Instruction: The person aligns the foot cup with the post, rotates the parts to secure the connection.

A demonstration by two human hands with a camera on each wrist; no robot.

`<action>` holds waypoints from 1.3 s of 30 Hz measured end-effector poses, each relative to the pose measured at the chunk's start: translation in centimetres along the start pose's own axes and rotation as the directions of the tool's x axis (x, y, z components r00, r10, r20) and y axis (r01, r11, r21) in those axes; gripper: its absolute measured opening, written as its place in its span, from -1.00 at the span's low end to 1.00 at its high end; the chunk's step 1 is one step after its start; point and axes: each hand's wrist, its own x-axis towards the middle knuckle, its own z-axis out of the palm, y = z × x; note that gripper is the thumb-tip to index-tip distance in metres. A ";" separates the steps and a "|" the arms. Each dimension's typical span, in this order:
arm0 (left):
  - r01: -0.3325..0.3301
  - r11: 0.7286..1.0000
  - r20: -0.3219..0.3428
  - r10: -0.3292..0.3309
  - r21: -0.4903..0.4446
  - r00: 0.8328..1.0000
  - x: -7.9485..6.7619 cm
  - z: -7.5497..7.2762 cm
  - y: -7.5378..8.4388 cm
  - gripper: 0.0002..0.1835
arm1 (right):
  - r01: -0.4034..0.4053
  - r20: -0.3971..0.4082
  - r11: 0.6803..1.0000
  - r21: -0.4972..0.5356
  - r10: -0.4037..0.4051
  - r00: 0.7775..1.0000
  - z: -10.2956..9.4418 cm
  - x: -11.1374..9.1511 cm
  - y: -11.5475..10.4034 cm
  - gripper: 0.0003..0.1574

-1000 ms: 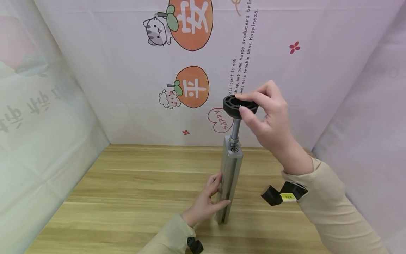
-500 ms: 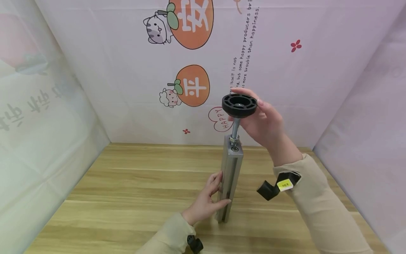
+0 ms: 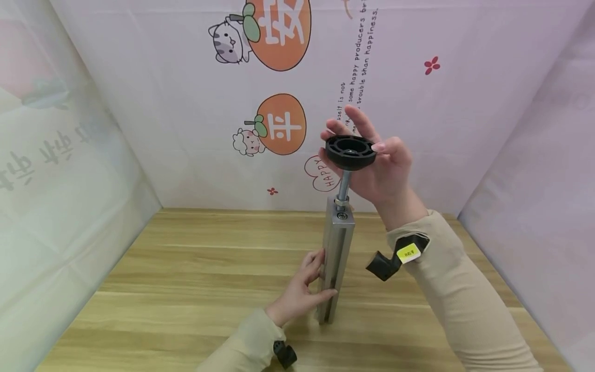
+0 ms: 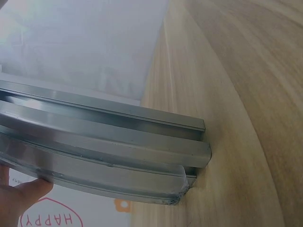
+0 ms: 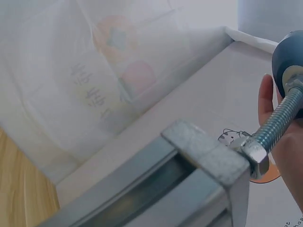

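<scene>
A grey slotted aluminium profile (image 3: 341, 258) stands upright on the table. My left hand (image 3: 295, 299) grips its lower half, the thumb across the front and fingers on the far side. From the profile's top end rises a threaded steel rod (image 3: 344, 186), with a hex nut (image 5: 258, 158) close against the end face. A round black levelling foot (image 3: 351, 161) caps the rod, its ribbed hollow side facing up. My right hand (image 3: 386, 178) holds this foot: the thumb is at the right rim, several fingers lie behind and left of it, and the index finger points up.
The wood-grain table (image 3: 195, 263) spreads around the profile. A printed white cloth (image 3: 176, 103) hangs behind it, with more cloth at both sides. Both wrists carry black camera mounts, the right mount (image 3: 395, 258) bearing a yellow label.
My right hand has gone from pinching the foot's top from above to reaching round its far side, the wrist shifting left and fingers spreading. The left hand and profile have stayed put.
</scene>
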 end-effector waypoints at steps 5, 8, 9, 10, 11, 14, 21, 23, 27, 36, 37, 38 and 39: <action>0.010 1.000 -0.012 -0.010 0.002 1.000 -0.2 0.0 0.1 0.04 | 0.014 -0.031 1.000 0.000 -0.014 0.999 0.0 -0.1 0.4 -0.38; 0.015 1.000 -0.009 -0.015 0.004 1.000 -0.1 0.1 0.1 0.03 | 0.033 -0.058 0.999 -0.031 -0.035 0.998 0.0 -0.3 0.7 -0.40; 0.017 1.000 -0.007 -0.017 0.003 1.000 -0.1 0.1 0.1 0.02 | 0.040 -0.057 0.998 -0.042 -0.042 0.997 0.0 -0.3 0.7 -0.41; 0.023 1.000 -0.004 -0.023 0.002 1.000 -0.1 0.1 0.1 0.02 | 0.046 -0.058 0.997 -0.057 -0.049 0.997 0.0 -0.3 0.7 -0.41; 0.031 1.000 -0.001 -0.031 0.000 1.000 -0.1 0.1 0.1 0.02 | 0.050 -0.059 0.996 -0.072 -0.054 0.997 0.0 -0.3 0.7 -0.41; 0.050 0.999 0.002 -0.050 -0.002 0.999 -0.2 0.1 0.0 0.02 | 0.055 -0.063 0.992 -0.115 -0.062 0.996 0.0 -0.5 0.7 -0.42; 0.038 0.999 0.004 -0.038 0.014 0.999 0.0 0.0 0.1 0.01 | 0.053 -0.113 0.937 -0.345 -0.097 0.989 0.4 -0.7 0.4 -0.50; 0.042 0.999 0.006 -0.042 0.011 0.999 -0.1 0.0 0.0 0.01 | 0.057 -0.104 0.906 -0.420 -0.110 0.988 0.5 -0.8 0.4 -0.52; 0.035 0.999 0.009 -0.036 0.010 0.999 -0.1 0.0 0.0 0.03 | 0.089 -0.076 0.830 -0.551 -0.155 0.985 0.7 -0.9 0.2 -0.57; 0.029 1.000 0.004 -0.029 -0.003 1.000 -0.1 0.1 0.2 0.04 | 0.071 -0.091 0.557 -0.828 -0.259 0.962 1.5 -1.4 -0.2 -0.67; 0.027 1.000 0.003 -0.027 -0.003 1.000 -0.1 0.1 0.3 0.03 | 0.057 -0.098 0.528 -0.848 -0.261 0.960 1.6 -1.5 -0.3 -0.66; 0.030 1.000 0.002 -0.030 -0.004 1.000 0.0 0.1 0.3 0.03 | 0.043 -0.105 0.502 -0.864 -0.263 0.959 1.7 -1.5 -0.3 -0.65; 0.032 0.999 0.003 -0.032 -0.006 0.999 0.0 0.1 0.3 0.03 | 0.030 -0.112 0.479 -0.877 -0.266 0.957 1.7 -1.6 -0.4 -0.64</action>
